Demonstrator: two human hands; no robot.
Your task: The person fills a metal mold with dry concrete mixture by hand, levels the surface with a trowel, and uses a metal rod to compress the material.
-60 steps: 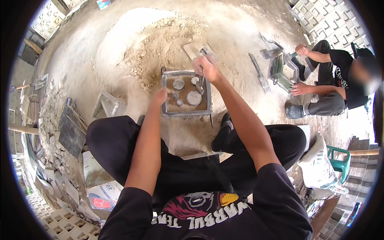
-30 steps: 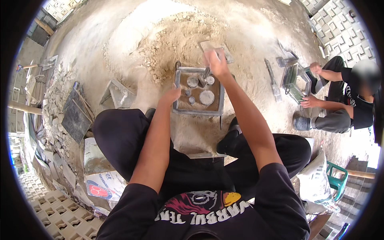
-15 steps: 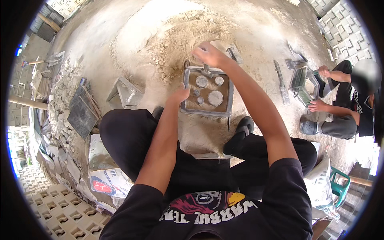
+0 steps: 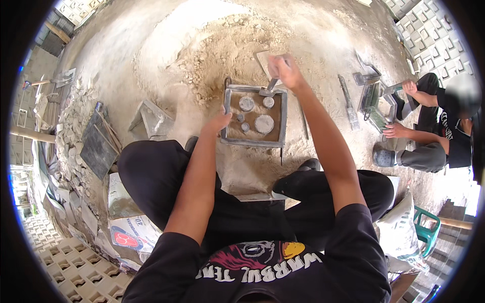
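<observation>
On the ground before me lies a square metal mould frame (image 4: 254,143), filled with brown sandy material. Several round grey discs of different sizes sit in it, the biggest a disc (image 4: 263,123) at the lower right. My left hand (image 4: 219,121) is closed on the frame's left side. Above the frame's far right corner, my right hand (image 4: 286,70) is closed around the handle of a short hand tool with a flat metal end (image 4: 267,92). That end is down at the frame's far edge, beside a small disc (image 4: 268,102). The hand is slightly blurred.
Crumbly sand (image 4: 207,65) is heaped beyond the frame. A flat plate (image 4: 262,61) lies partly behind my right hand. A bent grey slab (image 4: 150,120) and dark board (image 4: 96,144) are left. At right, a co-worker (image 4: 422,96) handles another frame (image 4: 380,107); a long metal bar (image 4: 348,103) lies between us.
My right hand has moved right with the tool, whose flat end is now near the frame's far right corner. My left hand keeps its hold. The whole view has shifted slightly.
</observation>
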